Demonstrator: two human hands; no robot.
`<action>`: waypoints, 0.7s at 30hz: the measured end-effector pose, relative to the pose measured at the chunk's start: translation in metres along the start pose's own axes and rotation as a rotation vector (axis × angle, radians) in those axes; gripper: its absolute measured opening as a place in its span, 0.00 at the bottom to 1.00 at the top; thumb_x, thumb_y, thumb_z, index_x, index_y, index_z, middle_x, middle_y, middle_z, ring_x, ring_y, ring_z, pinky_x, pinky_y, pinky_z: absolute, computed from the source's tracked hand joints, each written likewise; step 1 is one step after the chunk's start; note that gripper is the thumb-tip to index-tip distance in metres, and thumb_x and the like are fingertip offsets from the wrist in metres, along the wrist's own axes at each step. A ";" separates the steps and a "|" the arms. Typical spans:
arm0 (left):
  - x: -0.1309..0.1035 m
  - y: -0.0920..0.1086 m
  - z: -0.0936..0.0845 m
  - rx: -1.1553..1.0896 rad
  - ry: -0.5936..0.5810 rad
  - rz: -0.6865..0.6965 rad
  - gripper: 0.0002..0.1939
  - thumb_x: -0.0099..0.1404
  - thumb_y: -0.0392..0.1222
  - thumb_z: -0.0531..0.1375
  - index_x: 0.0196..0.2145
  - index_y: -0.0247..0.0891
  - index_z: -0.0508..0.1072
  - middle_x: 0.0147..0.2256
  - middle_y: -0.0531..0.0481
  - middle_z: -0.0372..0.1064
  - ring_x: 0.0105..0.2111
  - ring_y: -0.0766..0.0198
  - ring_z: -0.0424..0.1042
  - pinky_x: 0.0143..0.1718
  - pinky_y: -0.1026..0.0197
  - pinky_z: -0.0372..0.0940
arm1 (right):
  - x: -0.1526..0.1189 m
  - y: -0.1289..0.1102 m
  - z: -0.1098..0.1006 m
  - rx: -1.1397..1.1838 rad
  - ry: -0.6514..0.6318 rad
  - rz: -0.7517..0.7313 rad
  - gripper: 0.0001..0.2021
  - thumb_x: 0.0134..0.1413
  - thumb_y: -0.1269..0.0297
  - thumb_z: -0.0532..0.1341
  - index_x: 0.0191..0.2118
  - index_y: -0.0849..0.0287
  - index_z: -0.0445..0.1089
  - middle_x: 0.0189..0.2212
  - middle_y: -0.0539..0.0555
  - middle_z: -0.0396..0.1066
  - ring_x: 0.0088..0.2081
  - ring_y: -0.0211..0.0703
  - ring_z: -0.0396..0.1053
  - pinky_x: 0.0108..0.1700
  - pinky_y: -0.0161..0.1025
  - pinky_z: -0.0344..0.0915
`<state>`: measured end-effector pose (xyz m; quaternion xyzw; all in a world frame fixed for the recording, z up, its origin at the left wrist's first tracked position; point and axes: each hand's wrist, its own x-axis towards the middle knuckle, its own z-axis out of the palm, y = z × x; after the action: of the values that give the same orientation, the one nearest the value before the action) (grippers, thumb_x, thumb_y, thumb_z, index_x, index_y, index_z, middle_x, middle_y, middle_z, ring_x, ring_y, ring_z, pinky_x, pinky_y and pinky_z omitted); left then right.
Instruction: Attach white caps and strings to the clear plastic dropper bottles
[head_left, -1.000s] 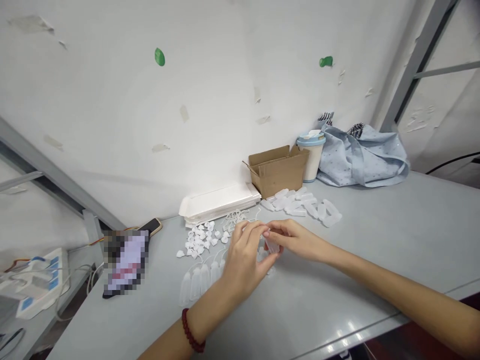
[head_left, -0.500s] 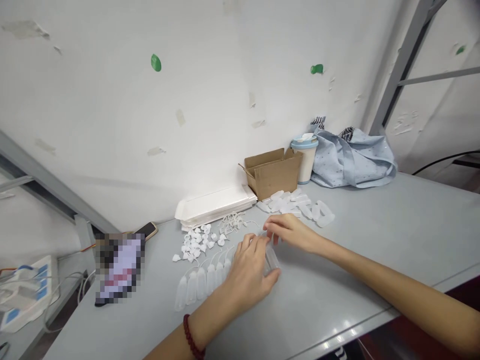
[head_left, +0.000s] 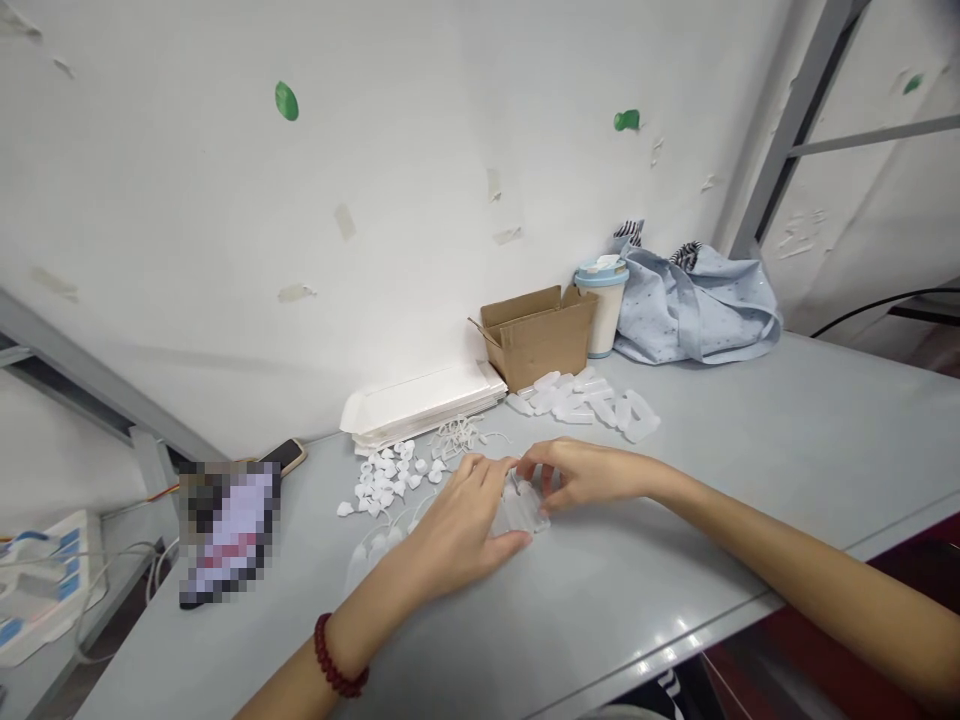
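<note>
So the clear plastic tubes (head_left: 523, 508) are on the table (head_left: 720, 490), sitting between the two hands, nearer the front edge than the box. Left hand (head_left: 466, 525) arches over their left side, thumb spread away from the fingers; right hand (head_left: 581, 472) is loosely curled at their right side, can't tell if it's pinching one. Cardboard box (head_left: 544, 345), cup (head_left: 604, 310) and blue bag (head_left: 694, 310) line the back edge by the wall (head_left: 420, 190). Compared with half a second ago, the left hand's shifted toward the table's left edge, and its forearm hides more of the row.
</note>
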<state>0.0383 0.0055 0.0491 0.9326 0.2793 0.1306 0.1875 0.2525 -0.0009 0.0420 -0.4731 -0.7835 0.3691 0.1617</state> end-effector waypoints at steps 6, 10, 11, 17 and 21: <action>-0.004 -0.006 0.012 -0.043 0.021 -0.010 0.25 0.56 0.39 0.62 0.51 0.39 0.62 0.44 0.44 0.65 0.45 0.52 0.61 0.43 0.52 0.62 | 0.001 0.000 0.002 0.043 -0.035 -0.051 0.27 0.39 0.64 0.68 0.49 0.62 0.67 0.37 0.55 0.69 0.35 0.41 0.69 0.33 0.35 0.65; -0.003 -0.007 0.015 -0.056 0.043 -0.003 0.24 0.57 0.39 0.62 0.51 0.40 0.62 0.44 0.44 0.65 0.45 0.52 0.61 0.44 0.52 0.62 | 0.002 0.000 0.003 0.044 -0.042 -0.041 0.28 0.38 0.64 0.69 0.49 0.62 0.67 0.35 0.53 0.69 0.35 0.41 0.68 0.34 0.35 0.64; -0.003 -0.007 0.015 -0.057 0.039 -0.007 0.24 0.57 0.39 0.62 0.51 0.40 0.62 0.44 0.44 0.64 0.45 0.52 0.61 0.45 0.51 0.62 | 0.002 0.001 0.004 0.050 -0.045 -0.044 0.28 0.37 0.64 0.69 0.49 0.62 0.66 0.36 0.54 0.69 0.35 0.41 0.68 0.34 0.35 0.64; -0.004 -0.008 0.014 -0.052 0.014 -0.041 0.24 0.58 0.39 0.61 0.51 0.38 0.61 0.44 0.43 0.64 0.46 0.52 0.59 0.45 0.50 0.61 | 0.005 0.002 0.006 0.072 -0.052 -0.068 0.29 0.39 0.66 0.68 0.51 0.62 0.65 0.42 0.56 0.68 0.38 0.42 0.68 0.36 0.36 0.64; -0.004 -0.007 0.015 -0.053 0.014 -0.037 0.23 0.58 0.39 0.61 0.50 0.38 0.61 0.45 0.43 0.64 0.46 0.51 0.59 0.45 0.50 0.61 | 0.005 -0.001 0.005 0.060 -0.048 -0.072 0.30 0.39 0.66 0.68 0.52 0.63 0.64 0.43 0.57 0.69 0.38 0.42 0.68 0.37 0.37 0.65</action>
<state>0.0369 0.0042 0.0321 0.9211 0.2942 0.1410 0.2124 0.2466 0.0006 0.0383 -0.4305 -0.7921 0.3978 0.1701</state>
